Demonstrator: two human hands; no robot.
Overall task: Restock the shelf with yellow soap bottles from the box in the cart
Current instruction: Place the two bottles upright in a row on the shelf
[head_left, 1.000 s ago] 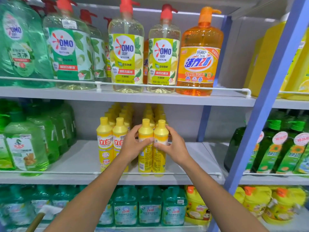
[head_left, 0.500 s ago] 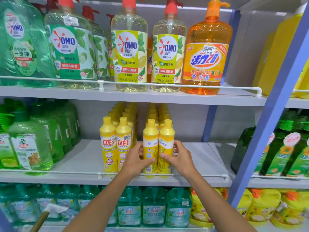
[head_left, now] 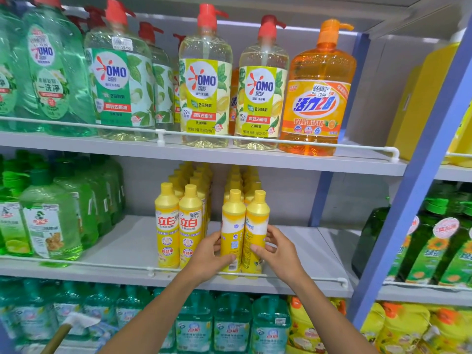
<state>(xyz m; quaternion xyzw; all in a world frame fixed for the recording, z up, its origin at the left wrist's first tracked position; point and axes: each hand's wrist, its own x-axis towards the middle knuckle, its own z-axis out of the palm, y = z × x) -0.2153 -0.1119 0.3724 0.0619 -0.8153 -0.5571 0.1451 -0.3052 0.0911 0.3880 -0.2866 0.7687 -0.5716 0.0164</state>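
Both hands are up at the middle shelf [head_left: 122,241], and it's a pair of bottles together here. The left grip [head_left: 208,256] is clamped on the left yellow bottle [head_left: 233,221], thumb across its front, fingers curled round its left side. The right grip [head_left: 279,254] is clamped on the right yellow bottle [head_left: 257,221], thumb on the face, fingers wrapped round the right side. The two bottles stand upright, touching side by side, back labels turned to the camera. Their bases are right at the white wire rail [head_left: 306,279] along the shelf's front edge. Whether they're fully down on the board, I can't tell, because the rail crosses in front of them.

Just to their left, across a narrow gap, the shelved front pair [head_left: 166,226] shows its red-lettered labels forward, with more yellow caps lined up behind. Another double row of yellow caps [head_left: 240,180] runs back behind the held bottles. Further left on the same shelf stand green bottles [head_left: 51,226]. Up top there are red-capped pump bottles [head_left: 204,80] and one orange pump bottle [head_left: 316,98]. On the shelf below stand teal bottles [head_left: 231,325]. A blue upright post [head_left: 413,180] cuts the right side, with dark green bottles [head_left: 431,254] beyond it. A wooden handle [head_left: 60,335] pokes in at bottom left.
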